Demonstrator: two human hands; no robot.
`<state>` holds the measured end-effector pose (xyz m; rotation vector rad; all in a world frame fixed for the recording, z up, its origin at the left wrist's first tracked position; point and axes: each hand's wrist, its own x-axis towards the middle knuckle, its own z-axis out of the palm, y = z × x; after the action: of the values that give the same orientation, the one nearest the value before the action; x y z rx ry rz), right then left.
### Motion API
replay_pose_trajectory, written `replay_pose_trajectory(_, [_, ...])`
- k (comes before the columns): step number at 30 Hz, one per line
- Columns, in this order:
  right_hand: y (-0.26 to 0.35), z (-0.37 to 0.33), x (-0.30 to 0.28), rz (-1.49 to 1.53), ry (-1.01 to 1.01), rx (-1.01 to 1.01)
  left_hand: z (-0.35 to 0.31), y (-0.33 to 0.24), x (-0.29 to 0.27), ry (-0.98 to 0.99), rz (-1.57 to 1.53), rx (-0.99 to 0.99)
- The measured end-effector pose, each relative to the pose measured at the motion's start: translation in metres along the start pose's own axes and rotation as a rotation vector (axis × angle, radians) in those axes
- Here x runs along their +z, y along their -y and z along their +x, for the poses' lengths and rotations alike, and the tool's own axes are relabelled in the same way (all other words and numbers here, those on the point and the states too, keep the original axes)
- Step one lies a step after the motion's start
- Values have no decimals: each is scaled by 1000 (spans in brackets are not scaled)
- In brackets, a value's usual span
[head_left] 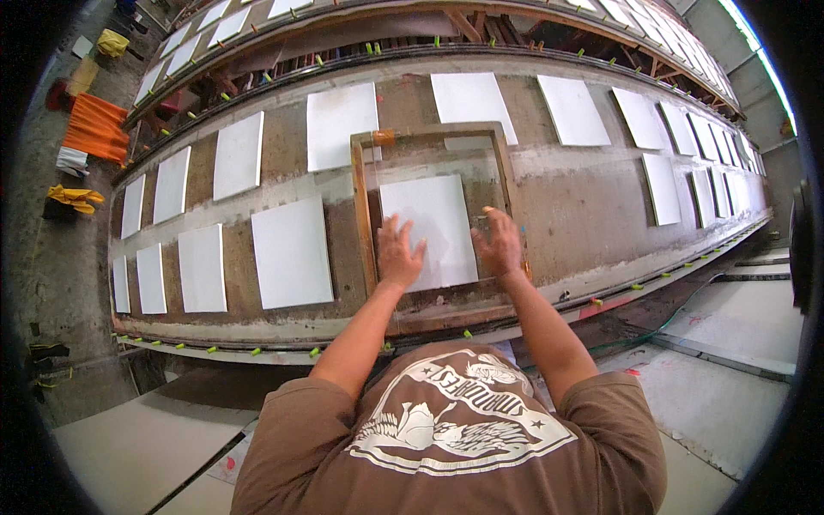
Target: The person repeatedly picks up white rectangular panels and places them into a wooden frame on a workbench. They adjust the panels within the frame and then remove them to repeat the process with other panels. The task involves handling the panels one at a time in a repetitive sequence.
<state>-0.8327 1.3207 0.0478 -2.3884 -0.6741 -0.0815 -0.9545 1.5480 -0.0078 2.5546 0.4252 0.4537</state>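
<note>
A wooden frame (363,219), like a printing screen, lies on the long table in front of me. Seen within it is a white rectangular sheet (438,210). My left hand (400,251), fingers spread, is over the sheet's left edge. Beside the sheet's right edge, close to the frame's right bar, is my right hand (499,244) with its fingers apart. Neither hand holds anything that I can see. Whether the palms touch the surface is unclear. Orange-brown tape (384,136) covers part of the frame's far left corner.
More white sheets (292,251) lie in two rows along the brown table (566,206). Green clips (256,351) line its near edge. A second table with sheets (227,27) runs behind. At far left are an orange cloth (94,129) and yellow gloves (75,199).
</note>
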Motion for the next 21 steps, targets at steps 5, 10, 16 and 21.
replay_pose_trajectory(5, [-40,-28,-41,-224,-32,253,-26,31,-47,-122,-25,-238])
replay_pose_trajectory(10, [-54,-46,-43,-90,134,477,-50,31,-74,-24,-128,-561])
replay_pose_trajectory(16, [-51,-45,-45,-96,190,498,-51,34,-74,153,-31,-630])
replay_pose_trajectory(21, [-60,-46,-42,-65,166,434,-51,40,-69,110,-123,-602])
